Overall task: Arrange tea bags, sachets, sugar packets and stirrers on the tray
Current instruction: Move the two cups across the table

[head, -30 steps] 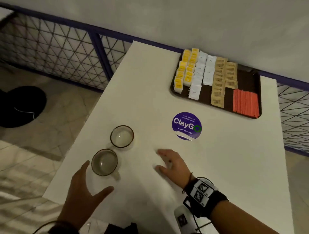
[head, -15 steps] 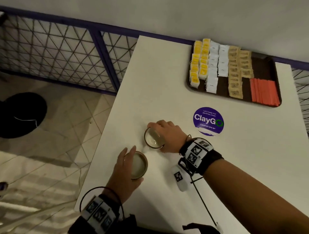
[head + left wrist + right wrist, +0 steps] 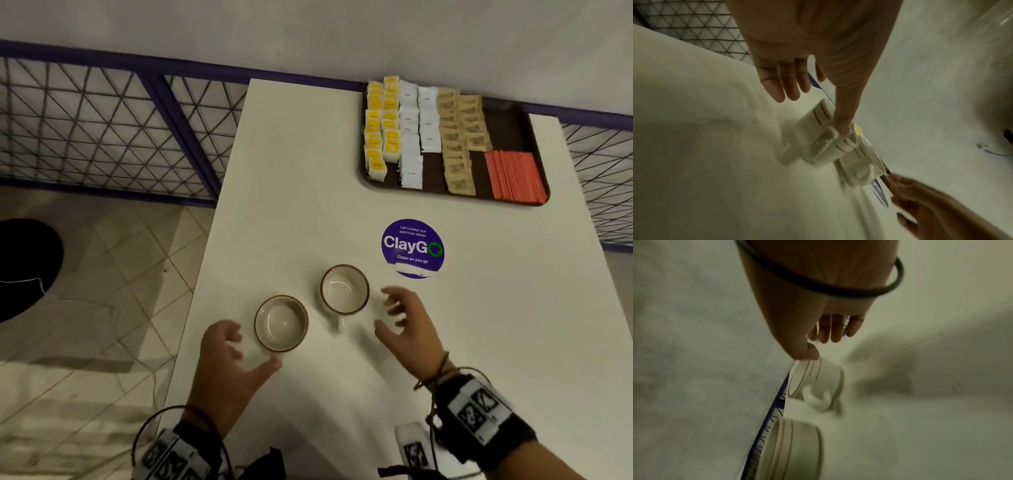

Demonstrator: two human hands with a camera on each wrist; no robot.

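A dark brown tray (image 3: 507, 130) sits at the table's far right. On it lie rows of yellow tea bags (image 3: 382, 123), white sachets (image 3: 418, 130) and brown sugar packets (image 3: 457, 137), with red stirrers (image 3: 515, 176) at its near right corner. My left hand (image 3: 255, 353) is spread around the near side of a cream cup (image 3: 281, 323), fingers relaxed and gripping nothing. In the left wrist view its thumb lies near that cup's (image 3: 818, 146) rim; contact is unclear. My right hand (image 3: 383, 310) hovers empty, just right of a second cup (image 3: 344, 289), whose handle (image 3: 818, 400) points toward me.
A round purple ClayGo sticker (image 3: 412, 248) lies between the cups and the tray. The white table (image 3: 496, 325) has its left edge close to the left cup. A blue-framed mesh railing (image 3: 102, 130) runs behind, with tiled floor below on the left.
Half a second ago each hand gripped a cup. Both hands have now let go and drawn back toward me, and the cups stand side by side on the table.
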